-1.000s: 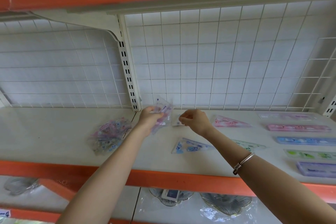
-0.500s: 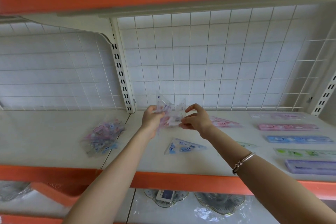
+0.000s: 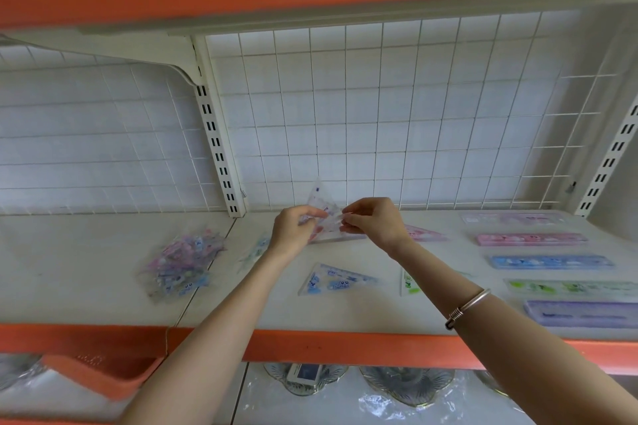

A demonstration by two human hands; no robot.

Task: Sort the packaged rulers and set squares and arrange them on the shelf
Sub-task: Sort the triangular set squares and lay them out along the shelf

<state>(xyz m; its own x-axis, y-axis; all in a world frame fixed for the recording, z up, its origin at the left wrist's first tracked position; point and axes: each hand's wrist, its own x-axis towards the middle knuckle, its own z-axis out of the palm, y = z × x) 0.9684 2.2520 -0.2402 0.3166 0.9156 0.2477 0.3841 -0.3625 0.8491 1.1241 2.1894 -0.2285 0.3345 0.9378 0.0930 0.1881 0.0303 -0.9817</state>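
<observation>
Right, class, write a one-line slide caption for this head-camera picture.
Left hand and right hand hold a packaged set square above the shelf, unsorted pile to the left, sorted rulers to the right.

on the shelf [image 3: 86, 286], a heap of packets [image 3: 179, 264] lies left, set squares [image 3: 336, 281] centre, rulers [image 3: 550, 261] right.

Shelf [image 3: 86, 286]: white top, orange front lip. Back grid [image 3: 379, 114]: white square mesh. Pink ruler [image 3: 531, 239], blue ruler [image 3: 550, 261], green ruler [image 3: 569, 286], purple ruler [image 3: 583, 313], 3 o'clock. Blue set square [image 3: 336, 281], cartoon print, 6 o'clock. Pile [image 3: 179, 264], 9 o'clock: pink and blue mixed.
</observation>
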